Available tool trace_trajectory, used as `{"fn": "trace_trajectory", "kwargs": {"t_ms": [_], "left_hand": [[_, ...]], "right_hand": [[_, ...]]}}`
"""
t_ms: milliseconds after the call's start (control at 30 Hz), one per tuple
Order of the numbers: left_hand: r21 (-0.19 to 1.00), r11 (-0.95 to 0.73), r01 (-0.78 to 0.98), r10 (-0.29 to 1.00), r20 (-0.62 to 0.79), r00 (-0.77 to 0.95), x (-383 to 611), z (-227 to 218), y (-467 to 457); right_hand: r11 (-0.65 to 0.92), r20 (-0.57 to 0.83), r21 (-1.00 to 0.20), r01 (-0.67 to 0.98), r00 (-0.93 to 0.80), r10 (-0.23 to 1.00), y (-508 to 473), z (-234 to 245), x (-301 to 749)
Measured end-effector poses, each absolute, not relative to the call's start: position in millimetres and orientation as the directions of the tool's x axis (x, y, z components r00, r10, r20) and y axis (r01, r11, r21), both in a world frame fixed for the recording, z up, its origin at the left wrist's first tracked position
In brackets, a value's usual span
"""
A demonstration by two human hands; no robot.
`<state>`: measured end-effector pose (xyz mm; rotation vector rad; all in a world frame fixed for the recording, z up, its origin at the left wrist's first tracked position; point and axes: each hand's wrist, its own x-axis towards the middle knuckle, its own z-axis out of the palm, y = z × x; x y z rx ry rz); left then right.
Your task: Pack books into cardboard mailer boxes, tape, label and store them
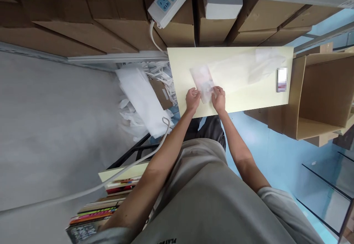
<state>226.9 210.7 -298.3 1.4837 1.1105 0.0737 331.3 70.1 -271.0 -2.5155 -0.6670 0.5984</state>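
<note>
A flat, pale pinkish packet in translucent plastic (204,81) lies slantwise on the light yellow tabletop (232,96), its print blurred. My left hand (193,99) is at its lower left edge, fingers curled in and pinching there. On the opposite edge, my right hand (218,98) has its thumb and fingers closed on the packet's side. Clear plastic film (262,65) spreads over the tabletop's far right part. Near the right end sits a small white and dark red item (281,79), its detail pixelated.
Cardboard boxes (118,33) line the shelf behind the table, with a white power strip (169,6) on them. An open carton (301,96) stands at the right. White foam sheets (143,100) hang at the left, above stacked books (94,214). A white cable (110,179) crosses the lower left.
</note>
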Motion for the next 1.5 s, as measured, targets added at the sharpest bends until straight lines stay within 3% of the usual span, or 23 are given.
{"fn": "trace_trajectory", "kwargs": {"t_ms": [100, 300, 533, 633, 767, 833, 933, 1033, 1133, 1267, 1367, 1500], "left_hand": [[0.769, 0.288, 0.571, 0.655, -0.593, 0.468, 205.4, -297.7, 232.0], [0.784, 0.186, 0.592, 0.747, -0.504, 0.433, 142.9, -283.2, 264.0], [0.864, -0.102, 0.494, 0.723, -0.276, 0.633, 179.5, -258.6, 223.5], [0.871, -0.153, 0.468, 0.694, -0.243, 0.678, 217.3, -263.2, 201.3], [0.868, -0.078, 0.491, 0.638, -0.335, 0.693, 250.7, -279.0, 182.6], [0.871, -0.060, 0.488, 0.627, -0.347, 0.698, 251.9, -285.5, 181.9], [0.879, -0.055, 0.475, 0.714, -0.298, 0.633, 236.5, -292.3, 192.6], [0.841, 0.129, 0.526, 0.739, -0.435, 0.514, 217.2, -298.1, 209.6], [0.763, 0.382, 0.522, 0.616, -0.631, 0.471, 205.5, -302.5, 223.6], [0.736, 0.475, 0.482, 0.550, -0.676, 0.490, 193.5, -298.6, 232.8], [0.793, 0.390, 0.469, 0.626, -0.601, 0.496, 184.6, -285.3, 232.8], [0.884, 0.139, 0.445, 0.761, -0.383, 0.524, 190.2, -263.1, 222.5]], "right_hand": [[-0.712, -0.279, -0.604, 0.358, 0.742, 0.610, 76.4, -280.6, 307.9], [-0.539, -0.219, -0.763, 0.356, 0.643, 0.734, 101.9, -306.0, 245.1], [-0.536, -0.217, -0.795, 0.284, 0.692, 0.688, 99.9, -316.3, 249.0], [-0.549, -0.230, -0.806, 0.223, 0.736, 0.637, 81.1, -310.6, 275.6], [-0.572, -0.181, -0.803, 0.169, 0.844, 0.504, 54.0, -297.5, 306.6], [-0.575, -0.168, -0.795, 0.194, 0.840, 0.516, 48.4, -295.4, 315.0], [-0.605, -0.177, -0.764, 0.225, 0.829, 0.531, 51.7, -301.3, 319.8], [-0.661, -0.200, -0.721, 0.208, 0.851, 0.486, 60.1, -311.0, 320.3], [-0.686, -0.200, -0.685, 0.243, 0.843, 0.499, 64.8, -314.9, 320.7], [-0.705, -0.221, -0.609, 0.363, 0.776, 0.591, 68.7, -308.3, 319.0], [-0.690, -0.261, -0.591, 0.419, 0.710, 0.654, 78.7, -302.1, 310.7], [-0.653, -0.323, -0.656, 0.379, 0.642, 0.696, 96.1, -299.0, 298.8]]}}
